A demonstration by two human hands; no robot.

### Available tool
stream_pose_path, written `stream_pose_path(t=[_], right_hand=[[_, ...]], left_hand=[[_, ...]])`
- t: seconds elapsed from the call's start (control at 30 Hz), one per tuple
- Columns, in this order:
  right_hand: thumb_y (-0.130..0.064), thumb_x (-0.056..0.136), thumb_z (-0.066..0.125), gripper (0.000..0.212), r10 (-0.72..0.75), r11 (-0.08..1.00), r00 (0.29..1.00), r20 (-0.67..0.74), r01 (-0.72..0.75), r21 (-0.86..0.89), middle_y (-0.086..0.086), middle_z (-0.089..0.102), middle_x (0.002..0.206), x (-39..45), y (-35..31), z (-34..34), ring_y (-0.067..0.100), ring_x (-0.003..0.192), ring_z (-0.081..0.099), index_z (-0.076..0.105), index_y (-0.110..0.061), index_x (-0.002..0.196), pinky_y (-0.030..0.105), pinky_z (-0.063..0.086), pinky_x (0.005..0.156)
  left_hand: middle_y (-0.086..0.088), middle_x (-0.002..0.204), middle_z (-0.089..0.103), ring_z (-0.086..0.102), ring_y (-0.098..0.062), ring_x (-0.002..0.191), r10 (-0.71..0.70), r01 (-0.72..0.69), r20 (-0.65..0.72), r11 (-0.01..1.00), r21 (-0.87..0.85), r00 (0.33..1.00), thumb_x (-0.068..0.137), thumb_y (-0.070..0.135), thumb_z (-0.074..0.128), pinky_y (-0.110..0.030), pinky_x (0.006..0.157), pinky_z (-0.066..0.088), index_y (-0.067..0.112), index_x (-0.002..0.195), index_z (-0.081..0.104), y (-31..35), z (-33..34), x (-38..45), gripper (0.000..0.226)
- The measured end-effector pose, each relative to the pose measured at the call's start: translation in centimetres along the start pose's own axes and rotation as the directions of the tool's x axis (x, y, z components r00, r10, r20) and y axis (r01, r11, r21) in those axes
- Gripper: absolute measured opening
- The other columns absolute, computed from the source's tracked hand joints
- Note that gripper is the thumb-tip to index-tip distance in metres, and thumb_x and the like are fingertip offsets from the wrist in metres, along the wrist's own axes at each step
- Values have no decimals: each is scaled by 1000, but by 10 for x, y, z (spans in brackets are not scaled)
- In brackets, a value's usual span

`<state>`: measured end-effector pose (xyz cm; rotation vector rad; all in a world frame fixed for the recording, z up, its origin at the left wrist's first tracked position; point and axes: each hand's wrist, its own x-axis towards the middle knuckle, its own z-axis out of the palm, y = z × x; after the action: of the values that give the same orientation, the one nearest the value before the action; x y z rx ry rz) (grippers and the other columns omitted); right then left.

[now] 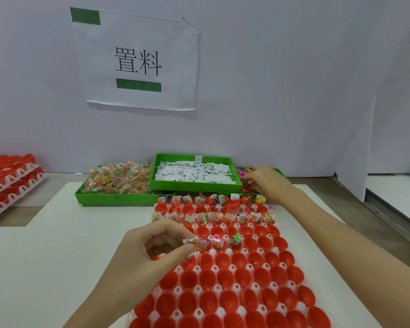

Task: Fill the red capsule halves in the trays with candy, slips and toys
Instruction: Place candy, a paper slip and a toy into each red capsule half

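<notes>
Red capsule halves (219, 278) mostly empty; our left hand (149, 252) pinches a candy packet (195, 242) above the tray (223, 290)'s left edge, may miss; right hand (268, 183) grabs toys (243, 172) beyond it, may spill.

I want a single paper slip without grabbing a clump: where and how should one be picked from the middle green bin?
Judging by the loose, overlapping heap of paper slips in the middle green bin, probably come from straight above and pinch the raised free edge of a topmost slip with thumb and forefinger, not its flat middle.

Left hand (149, 247) pinching, right hand (268, 183) outstretched
</notes>
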<state>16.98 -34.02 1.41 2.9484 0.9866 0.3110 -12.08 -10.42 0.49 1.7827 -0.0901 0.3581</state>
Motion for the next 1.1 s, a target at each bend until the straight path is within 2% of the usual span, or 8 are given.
stream_pose_path(t=[0.1, 0.2, 0.3, 0.4, 0.5, 0.7, 0.9, 1.1], right_hand=[[-22, 96, 68, 14, 37, 996, 998, -45, -34, 80, 3, 59, 104, -1, 2, 3, 21, 96, 61, 75, -21, 108, 31, 46, 83], [-18, 97, 67, 14, 190, 936, 969, -160, -130, 326, -1, 61, 96, -7, 0, 5, 12, 83, 57, 76, -12, 106, 29, 48, 83], [-19, 97, 69, 14, 354, 783, 920, -169, -192, 592, -1, 72, 97, -19, -4, -1, 10, 85, 63, 77, -12, 105, 25, 47, 82], [-20, 95, 70, 7, 413, 609, 898, -152, -148, 779, -5, 76, 89, -42, -13, -13, 6, 81, 69, 77, -18, 98, 25, 53, 79], [-21, 93, 73, 8, 355, 462, 931, -84, -97, 882, -7, 78, 88, -75, -36, -27, 6, 85, 73, 78, -22, 98, 18, 52, 74], [-27, 87, 80, 10, 96, 332, 995, -4, -29, 943, -4, 79, 92, -145, -100, -49, 13, 86, 76, 79, -32, 96, 20, 59, 77], [-30, 86, 82, 5, 27, 409, 997, -72, 54, 911, -7, 78, 85, -165, -137, -45, 13, 82, 75, 80, -31, 91, 30, 62, 77], [-28, 89, 79, 4, -5, 310, 997, -79, 76, 948, -2, 78, 87, -170, -129, -44, 16, 83, 75, 80, -28, 93, 25, 59, 75]], left_hand=[[-9, 80, 77, 75, -21, 74, 1, -1, 8, 1000, 4, 1000, 77, 22, 83, -25, 74, 61, 27, 88, 79, -1, 0, 0, 12], [-9, 80, 76, 75, -21, 73, 9, -9, -4, 1000, 5, 1000, 76, 22, 84, -24, 72, 60, 25, 89, 79, -1, 0, 0, 13], [-9, 79, 76, 74, -20, 72, 21, -21, -26, 1000, 6, 999, 76, 23, 84, -22, 70, 59, 25, 89, 79, -2, 0, 0, 14], [-8, 79, 76, 74, -19, 71, 25, -25, -58, 1000, 2, 998, 75, 24, 84, -21, 70, 59, 24, 91, 79, -3, 0, 1, 16], [-7, 79, 77, 76, -20, 72, 18, -18, -61, 1000, 4, 998, 75, 23, 85, -23, 71, 60, 27, 90, 80, -4, 0, 1, 17], [-4, 85, 78, 76, -20, 79, 36, -36, 9, 999, 11, 999, 76, 29, 85, -27, 77, 62, 30, 97, 80, -1, 8, -4, 22], [-3, 87, 78, 76, -20, 81, 74, -74, 26, 997, 27, 997, 76, 24, 86, -28, 76, 62, 28, 95, 79, 0, 19, -8, 21], [4, 86, 78, 77, -17, 83, 134, -133, -2, 987, 86, 991, 77, 28, 85, -27, 75, 62, 31, 93, 77, -1, 34, -9, 18]])
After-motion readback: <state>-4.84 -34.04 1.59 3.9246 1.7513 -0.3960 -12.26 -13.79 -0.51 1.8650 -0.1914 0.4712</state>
